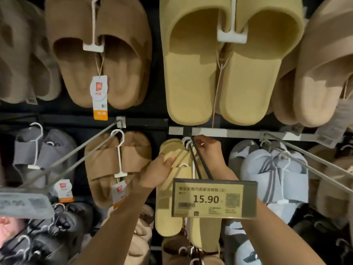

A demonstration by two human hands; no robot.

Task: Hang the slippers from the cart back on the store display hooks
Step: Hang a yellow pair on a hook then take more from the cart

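With your left hand (162, 168) gripping the yellow slippers (172, 188) and right hand (207, 150) pinching the hanger hook (187, 141), a careless release could drop them off the peg (198, 163).

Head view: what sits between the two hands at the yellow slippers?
In the head view, the white hanger hooks and dark display prongs lie between the left hand and right hand.

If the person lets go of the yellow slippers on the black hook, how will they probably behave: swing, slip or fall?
The yellow slippers look like thick foam, so probably light. They hang by a white hanger over the black hook, so they would likely swing, not fall. The left hand grips one, seemingly steadying it.
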